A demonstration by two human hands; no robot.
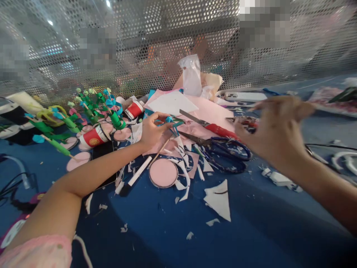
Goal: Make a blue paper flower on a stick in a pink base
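Observation:
My left hand (152, 130) pinches a small blue paper flower (169, 120) on a thin wooden stick (159, 152), held above the blue table (167, 223). My right hand (276, 130) hovers to the right with its fingers curled round something small and dark with a bit of red; I cannot make it out. Between the hands lie red-handled scissors (214, 128) and dark blue-handled scissors (223, 149) on pink paper (208, 109). A pink paper disc (163, 172) lies just below my left hand, with white paper scraps (219, 199) around it.
Several finished green-stemmed paper flowers (92, 108) stand at the left, with red-and-white glue tubes (93, 137) and a dark phone (104, 156). A perforated metal screen (167, 44) closes the back. A white phone (242, 96) and plastic bag (192, 76) lie behind; cables run at both sides.

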